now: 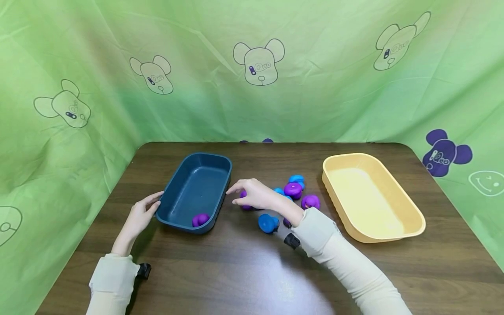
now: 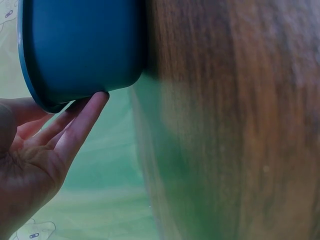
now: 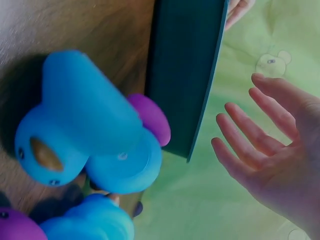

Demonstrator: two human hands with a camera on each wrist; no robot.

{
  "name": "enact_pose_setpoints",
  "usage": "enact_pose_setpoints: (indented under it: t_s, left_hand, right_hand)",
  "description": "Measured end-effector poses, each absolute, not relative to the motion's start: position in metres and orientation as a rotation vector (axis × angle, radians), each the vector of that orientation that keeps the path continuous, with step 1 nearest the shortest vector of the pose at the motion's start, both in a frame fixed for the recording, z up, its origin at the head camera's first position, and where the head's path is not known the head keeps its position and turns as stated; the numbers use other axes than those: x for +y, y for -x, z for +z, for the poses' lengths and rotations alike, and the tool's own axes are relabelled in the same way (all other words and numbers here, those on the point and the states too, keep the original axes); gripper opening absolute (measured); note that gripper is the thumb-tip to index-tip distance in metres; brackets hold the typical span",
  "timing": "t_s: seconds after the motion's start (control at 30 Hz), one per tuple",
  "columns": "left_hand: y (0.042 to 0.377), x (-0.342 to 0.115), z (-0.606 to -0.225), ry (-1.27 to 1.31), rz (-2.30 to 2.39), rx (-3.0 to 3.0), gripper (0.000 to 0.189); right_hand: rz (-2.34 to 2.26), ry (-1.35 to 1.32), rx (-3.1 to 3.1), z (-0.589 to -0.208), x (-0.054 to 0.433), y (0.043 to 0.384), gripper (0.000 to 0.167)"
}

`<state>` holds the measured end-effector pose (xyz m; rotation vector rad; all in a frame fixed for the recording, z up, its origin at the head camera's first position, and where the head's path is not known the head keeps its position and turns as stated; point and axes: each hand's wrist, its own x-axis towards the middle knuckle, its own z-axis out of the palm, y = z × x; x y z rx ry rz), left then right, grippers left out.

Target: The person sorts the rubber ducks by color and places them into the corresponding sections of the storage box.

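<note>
Spread, relaxed fingers of my right hand (image 1: 253, 194) hover over the table beside the dark blue basin, holding nothing. Below and around that hand lie several rubber ducks, such as a blue duck (image 1: 268, 223) and a purple duck (image 1: 311, 201). The right wrist view shows a large blue duck (image 3: 85, 110) with an orange-brown beak, apart from the hand. My left hand (image 1: 138, 214) touches the left side of the dark blue basin (image 1: 188, 183) with extended fingers (image 2: 82, 125) under its rim. One purple duck (image 1: 201, 219) lies inside at the basin's near end.
A yellow basin (image 1: 368, 197) stands at the right on the brown wooden table (image 1: 220, 271), bare inside. Green printed cloth (image 1: 204, 105) hangs behind and along both sides. More blue and purple ducks (image 1: 293, 190) cluster between the two basins, partly hidden by the right forearm.
</note>
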<state>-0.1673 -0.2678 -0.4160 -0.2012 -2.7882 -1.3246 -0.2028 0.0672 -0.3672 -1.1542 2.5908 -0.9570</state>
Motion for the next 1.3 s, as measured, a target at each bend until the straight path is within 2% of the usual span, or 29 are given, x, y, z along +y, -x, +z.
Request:
enact_pose_setpoints:
  t_s: [0.53,1.3]
  left_hand:
    - [0.168,-0.268,-0.416,0.195,-1.339,-2.795,0.035]
    - [0.168,-0.269,-0.419,0.198,-1.303,-2.793,0.033]
  right_hand:
    - [-0.950,1.080,2.531,-0.378,0.082,0.219,0.029]
    - [-0.871,1.018,2.497,-0.392,0.089,0.229,0.042]
